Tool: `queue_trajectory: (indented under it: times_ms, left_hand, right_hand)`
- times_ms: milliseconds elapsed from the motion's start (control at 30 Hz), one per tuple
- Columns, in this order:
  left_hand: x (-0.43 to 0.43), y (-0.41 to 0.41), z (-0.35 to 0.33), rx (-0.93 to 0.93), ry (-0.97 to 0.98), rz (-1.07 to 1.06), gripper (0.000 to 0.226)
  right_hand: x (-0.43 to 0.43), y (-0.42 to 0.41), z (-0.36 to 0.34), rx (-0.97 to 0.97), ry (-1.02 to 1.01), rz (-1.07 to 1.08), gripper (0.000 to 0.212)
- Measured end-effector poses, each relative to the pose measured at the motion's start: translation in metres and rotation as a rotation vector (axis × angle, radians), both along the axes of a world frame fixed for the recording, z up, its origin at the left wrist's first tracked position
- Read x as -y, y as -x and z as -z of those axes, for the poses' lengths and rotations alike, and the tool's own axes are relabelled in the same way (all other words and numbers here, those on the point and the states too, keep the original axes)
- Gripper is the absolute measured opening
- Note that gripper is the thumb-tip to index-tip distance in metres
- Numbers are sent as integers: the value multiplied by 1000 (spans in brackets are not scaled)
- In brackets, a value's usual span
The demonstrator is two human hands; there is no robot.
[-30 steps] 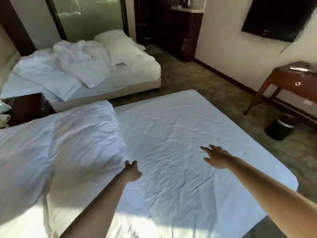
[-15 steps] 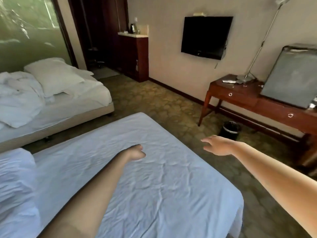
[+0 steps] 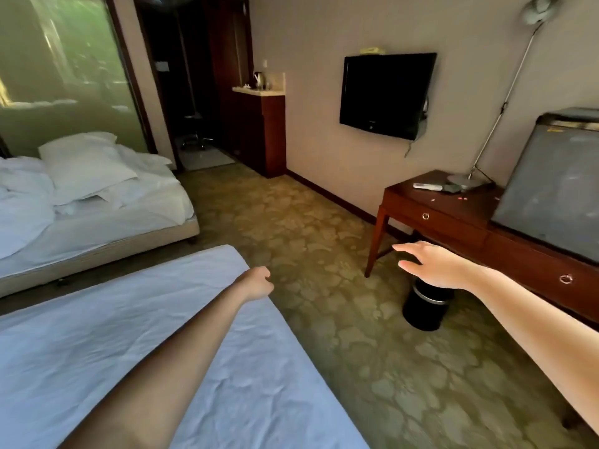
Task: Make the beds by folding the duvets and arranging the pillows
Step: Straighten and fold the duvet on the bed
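head view: left hand [image 3: 257,283] curled, empty; right hand [image 3: 431,264] spread wide. crumpled duvet [image 3: 19,202] at ten o'clock looks soft and light, best gripped by its corners.

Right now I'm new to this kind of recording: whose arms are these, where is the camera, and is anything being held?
There is no machine here. A person wears one wide-angle camera on the head, looking forward and down, so the two bare arms are the person's own. The left hand is curled in a fist over the far corner of the near bed, which has only a flat sheet on it. The right hand is spread open above the carpet, in front of the desk and black bin. Neither has a grip on anything. The far bed carries a crumpled duvet and pillows, not yet tidied.
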State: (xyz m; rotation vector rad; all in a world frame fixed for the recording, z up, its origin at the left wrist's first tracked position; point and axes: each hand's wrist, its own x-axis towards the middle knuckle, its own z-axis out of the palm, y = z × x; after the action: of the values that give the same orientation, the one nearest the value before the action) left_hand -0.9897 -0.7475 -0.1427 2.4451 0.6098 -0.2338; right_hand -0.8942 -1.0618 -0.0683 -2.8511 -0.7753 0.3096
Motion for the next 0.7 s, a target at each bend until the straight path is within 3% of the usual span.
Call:
queue_trajectory:
  times_ms: [167,300,533,700]
  left_hand:
    - [46,-61,-14,52,-5,-249,38]
    - [55,-83,-26,76,0,-413,33]
    - [2,-97,-55,84,52,-689,22]
    - [-51,-200,-76,123,61,-736,5]
  right_hand:
    - [61,-112,-31,-3,37,-127,49]
    - [57,-195,-44,9,14,-209,49]
    - [-4,-297,-56,-29,-116,-398,47]
    - [-36,-396,-70,11,-93,-467,46]
